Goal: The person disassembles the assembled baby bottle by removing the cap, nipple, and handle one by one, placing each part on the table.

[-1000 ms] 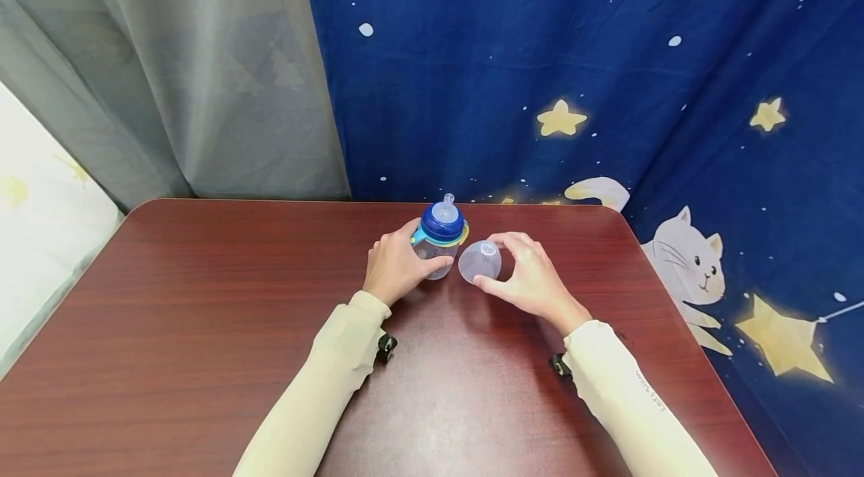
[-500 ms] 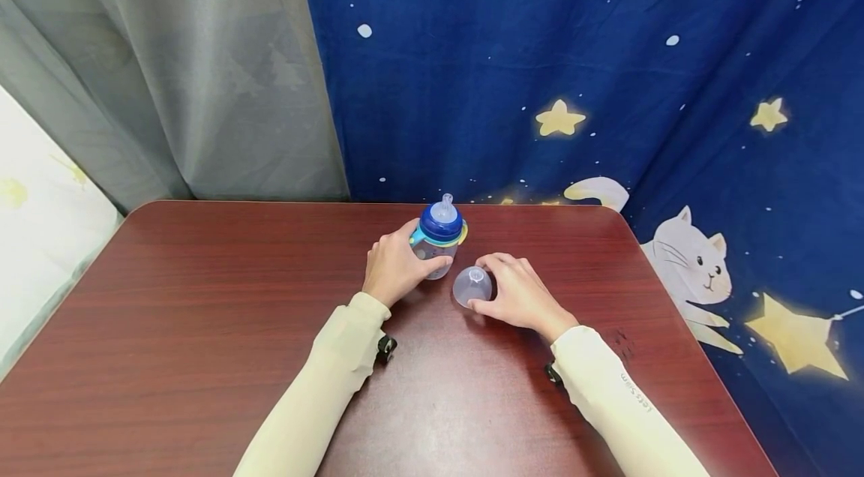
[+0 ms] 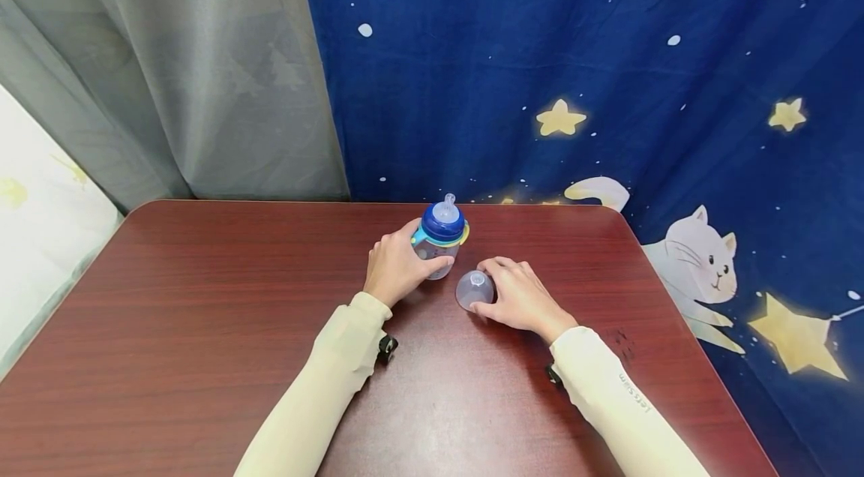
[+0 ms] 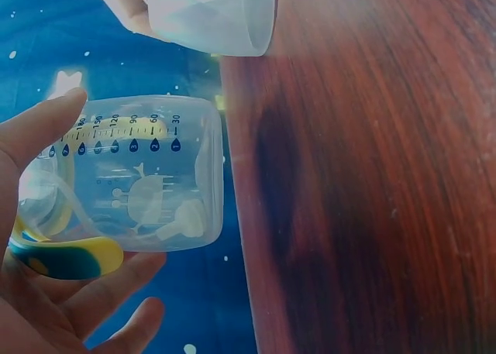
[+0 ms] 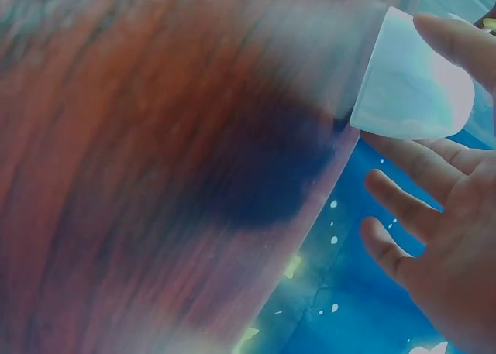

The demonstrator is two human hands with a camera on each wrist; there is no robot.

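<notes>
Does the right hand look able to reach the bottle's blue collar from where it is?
Probably yes: the right hand holds the clear cap on the table just beside the bottle, nothing between, though the cap occupies its fingers.

On the clear bottle (image 4: 132, 183) we read a row of measuring numbers beside dark drop marks along its wall: 30, 60, 90, 120, 150 and 180, running from the bottle's base toward its blue and yellow collar. Further marks past 180 lay behind a thumb, and we could not read them. Below the numbers on the bottle stood a pale printed drawing with no words. On the right sleeve (image 3: 624, 394), well away from the bottle, a small line of dark print showed, too small for us to read.
</notes>
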